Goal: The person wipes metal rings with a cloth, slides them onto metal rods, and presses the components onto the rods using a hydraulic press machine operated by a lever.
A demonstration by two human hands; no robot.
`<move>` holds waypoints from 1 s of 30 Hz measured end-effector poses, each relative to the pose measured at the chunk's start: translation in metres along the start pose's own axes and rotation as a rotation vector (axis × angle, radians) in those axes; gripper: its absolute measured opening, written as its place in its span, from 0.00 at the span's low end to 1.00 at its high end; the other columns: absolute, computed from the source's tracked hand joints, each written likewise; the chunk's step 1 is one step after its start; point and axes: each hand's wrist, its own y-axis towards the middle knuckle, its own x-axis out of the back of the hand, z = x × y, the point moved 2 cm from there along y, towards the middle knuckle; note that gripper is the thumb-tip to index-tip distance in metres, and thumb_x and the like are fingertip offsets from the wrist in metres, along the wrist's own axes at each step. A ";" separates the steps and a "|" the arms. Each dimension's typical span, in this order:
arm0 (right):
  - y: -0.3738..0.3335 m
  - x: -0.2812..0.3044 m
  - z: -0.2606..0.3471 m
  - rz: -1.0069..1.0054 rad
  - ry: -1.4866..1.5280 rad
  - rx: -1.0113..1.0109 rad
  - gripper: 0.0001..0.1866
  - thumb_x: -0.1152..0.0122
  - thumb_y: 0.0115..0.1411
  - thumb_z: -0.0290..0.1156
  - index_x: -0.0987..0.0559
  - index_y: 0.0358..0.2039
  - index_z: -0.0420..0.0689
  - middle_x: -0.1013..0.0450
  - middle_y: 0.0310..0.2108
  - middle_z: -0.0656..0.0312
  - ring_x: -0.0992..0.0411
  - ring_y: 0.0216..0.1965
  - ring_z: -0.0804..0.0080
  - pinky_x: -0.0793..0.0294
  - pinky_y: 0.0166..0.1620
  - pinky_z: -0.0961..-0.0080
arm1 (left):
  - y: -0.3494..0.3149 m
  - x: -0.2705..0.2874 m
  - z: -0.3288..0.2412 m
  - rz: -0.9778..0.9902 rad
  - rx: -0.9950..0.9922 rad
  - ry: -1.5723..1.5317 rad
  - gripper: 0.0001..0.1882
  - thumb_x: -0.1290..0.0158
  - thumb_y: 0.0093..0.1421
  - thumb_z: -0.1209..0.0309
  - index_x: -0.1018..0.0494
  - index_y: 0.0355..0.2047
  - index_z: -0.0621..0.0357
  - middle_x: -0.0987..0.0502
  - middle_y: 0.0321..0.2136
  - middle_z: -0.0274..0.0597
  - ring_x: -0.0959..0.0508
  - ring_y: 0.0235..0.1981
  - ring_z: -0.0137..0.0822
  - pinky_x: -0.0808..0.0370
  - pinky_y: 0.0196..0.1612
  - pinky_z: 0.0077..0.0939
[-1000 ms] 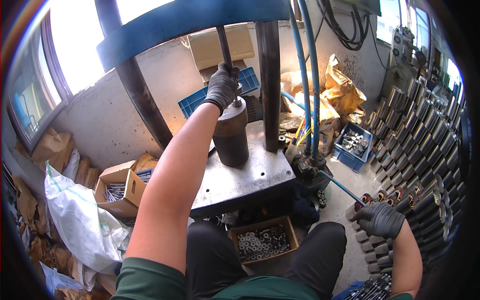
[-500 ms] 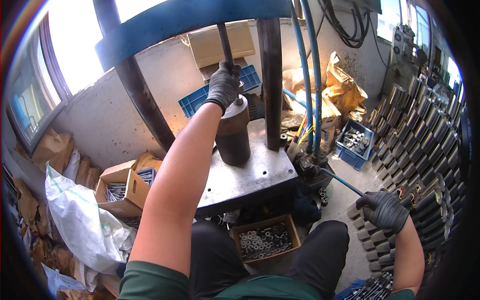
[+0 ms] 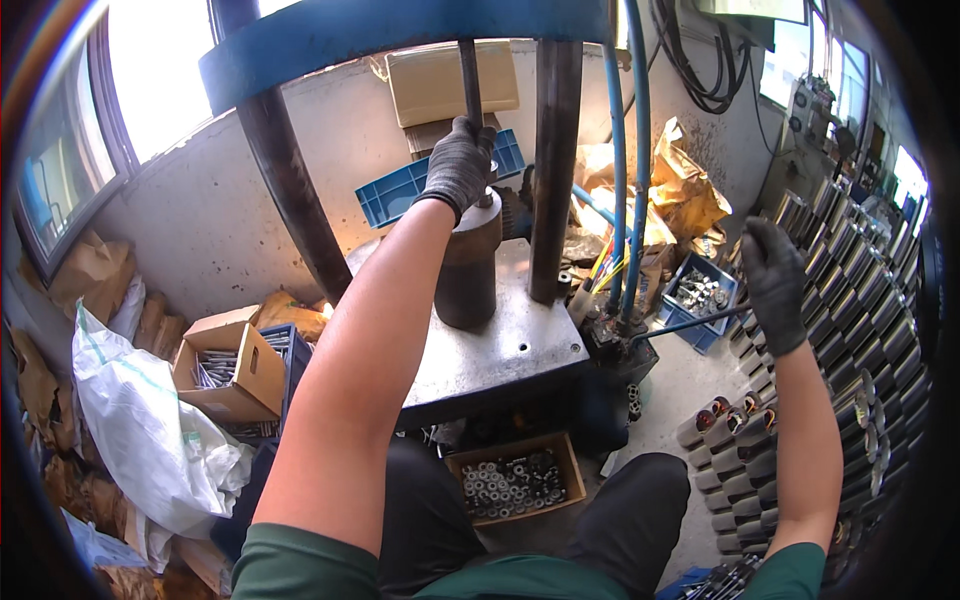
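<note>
My left hand (image 3: pixel 460 165), in a dark grey glove, is closed just below a thin dark vertical rod (image 3: pixel 469 85). What its fingers grip is hidden behind the glove. Beneath it, a thick dark metal cylinder (image 3: pixel 467 275) stands upright on the steel press table (image 3: pixel 460 365), with a small shiny pin at its top. On the right, my gloved right hand (image 3: pixel 773 285) is raised beside the end of a thin lever (image 3: pixel 690 323). The lever meets the palm side; the slightly bent fingers reach up past it.
A blue crossbeam (image 3: pixel 400 40) and dark posts (image 3: pixel 557 170) frame the press. Cylindrical metal housings (image 3: pixel 850 290) are stacked at right, near a blue bin (image 3: pixel 690 335). Boxes of small parts (image 3: pixel 580 485) and rods (image 3: pixel 255 385) stand below and left, beside a white sack (image 3: pixel 140 420).
My right hand has swung upward, and the lever has tilted up with it. The left hand stays at the cylinder's top. The whole view has shifted slightly.
</note>
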 end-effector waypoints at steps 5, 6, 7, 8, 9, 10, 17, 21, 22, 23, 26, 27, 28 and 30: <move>0.014 -0.014 -0.019 0.015 -0.010 -0.056 0.10 0.40 0.66 0.30 0.19 0.44 0.40 0.20 0.34 0.52 0.20 0.34 0.60 0.22 0.40 0.64 | 0.000 0.000 -0.001 0.042 0.048 -0.126 0.19 0.50 0.71 0.56 0.28 0.52 0.56 0.17 0.36 0.58 0.18 0.42 0.59 0.23 0.46 0.51; 0.010 -0.009 -0.018 0.046 -0.037 -0.053 0.11 0.40 0.66 0.30 0.19 0.45 0.40 0.20 0.35 0.51 0.20 0.35 0.59 0.22 0.41 0.64 | 0.002 -0.001 -0.003 0.043 0.044 -0.171 0.19 0.50 0.71 0.56 0.27 0.52 0.56 0.17 0.37 0.58 0.17 0.42 0.58 0.23 0.46 0.51; 0.003 -0.006 -0.014 0.048 -0.026 -0.049 0.11 0.40 0.66 0.30 0.19 0.45 0.40 0.20 0.35 0.51 0.20 0.35 0.59 0.22 0.41 0.64 | 0.001 0.001 0.000 0.037 0.049 -0.163 0.19 0.50 0.71 0.56 0.27 0.52 0.56 0.17 0.37 0.58 0.17 0.42 0.58 0.23 0.46 0.51; -0.008 0.003 -0.009 0.157 -0.013 -0.096 0.11 0.40 0.65 0.29 0.19 0.46 0.41 0.20 0.36 0.50 0.20 0.35 0.59 0.22 0.42 0.64 | 0.001 0.002 0.002 0.033 0.047 -0.148 0.19 0.50 0.71 0.56 0.27 0.52 0.56 0.17 0.37 0.58 0.17 0.42 0.57 0.23 0.46 0.50; -0.022 0.015 -0.002 0.262 -0.003 -0.141 0.12 0.41 0.64 0.27 0.19 0.47 0.41 0.20 0.38 0.49 0.20 0.36 0.59 0.22 0.43 0.64 | 0.000 0.005 0.001 0.028 0.040 -0.135 0.19 0.50 0.71 0.56 0.27 0.53 0.57 0.17 0.37 0.57 0.17 0.42 0.57 0.23 0.47 0.50; -0.042 0.028 0.006 0.347 -0.003 -0.142 0.13 0.43 0.61 0.25 0.19 0.47 0.41 0.20 0.39 0.47 0.20 0.38 0.56 0.22 0.44 0.63 | -0.001 0.007 0.000 0.022 0.038 -0.133 0.19 0.50 0.71 0.56 0.27 0.53 0.57 0.17 0.37 0.57 0.17 0.42 0.57 0.23 0.47 0.50; -0.182 0.092 0.033 1.335 0.037 -0.050 0.11 0.40 0.55 0.35 0.17 0.37 0.47 0.20 0.32 0.53 0.20 0.33 0.51 0.20 0.41 0.57 | -0.005 0.003 -0.016 0.059 0.078 -0.227 0.18 0.49 0.72 0.59 0.26 0.52 0.59 0.18 0.30 0.47 0.16 0.32 0.37 0.19 0.38 0.34; -0.183 0.078 0.024 1.229 -0.017 -0.034 0.10 0.40 0.56 0.38 0.17 0.34 0.48 0.21 0.27 0.56 0.21 0.32 0.51 0.21 0.39 0.57 | -0.001 0.004 -0.002 0.047 0.053 -0.150 0.19 0.50 0.71 0.57 0.28 0.53 0.56 0.18 0.37 0.57 0.18 0.42 0.57 0.24 0.47 0.48; -0.178 0.074 0.019 1.116 0.046 -0.033 0.10 0.40 0.56 0.38 0.17 0.35 0.48 0.21 0.26 0.56 0.21 0.32 0.51 0.21 0.39 0.56 | -0.001 0.005 0.002 0.044 0.050 -0.135 0.19 0.50 0.71 0.57 0.28 0.53 0.56 0.18 0.37 0.57 0.18 0.42 0.57 0.24 0.47 0.48; -0.170 0.070 0.020 1.096 0.031 -0.038 0.11 0.40 0.57 0.38 0.18 0.37 0.48 0.21 0.27 0.55 0.21 0.33 0.51 0.21 0.39 0.56 | 0.000 0.005 0.008 0.044 0.055 -0.144 0.19 0.50 0.71 0.56 0.28 0.52 0.56 0.18 0.37 0.57 0.18 0.42 0.57 0.24 0.47 0.48; -0.150 0.073 0.027 1.032 0.053 -0.101 0.11 0.40 0.57 0.38 0.18 0.38 0.48 0.21 0.28 0.53 0.21 0.33 0.50 0.21 0.39 0.56 | -0.001 -0.002 0.007 0.022 0.017 -0.135 0.17 0.50 0.73 0.58 0.27 0.50 0.58 0.20 0.29 0.42 0.19 0.31 0.33 0.21 0.39 0.31; -0.151 0.073 0.026 1.002 0.070 -0.113 0.12 0.40 0.58 0.38 0.18 0.38 0.48 0.21 0.29 0.52 0.21 0.34 0.50 0.21 0.40 0.56 | 0.000 -0.003 0.007 0.019 0.019 -0.133 0.16 0.50 0.73 0.58 0.27 0.50 0.58 0.20 0.29 0.42 0.19 0.31 0.33 0.21 0.39 0.31; -0.154 0.076 0.023 1.000 0.063 -0.117 0.12 0.40 0.58 0.38 0.18 0.38 0.48 0.21 0.29 0.52 0.21 0.34 0.50 0.21 0.40 0.56 | 0.000 -0.003 0.007 0.016 0.021 -0.136 0.16 0.50 0.73 0.59 0.27 0.50 0.58 0.20 0.28 0.42 0.19 0.31 0.33 0.21 0.39 0.31; -0.166 0.078 0.014 1.202 0.037 -0.053 0.12 0.41 0.58 0.38 0.17 0.39 0.49 0.20 0.29 0.52 0.21 0.34 0.50 0.21 0.40 0.56 | 0.001 -0.004 0.007 0.014 0.019 -0.128 0.15 0.50 0.73 0.59 0.27 0.49 0.57 0.21 0.28 0.42 0.19 0.31 0.33 0.21 0.37 0.31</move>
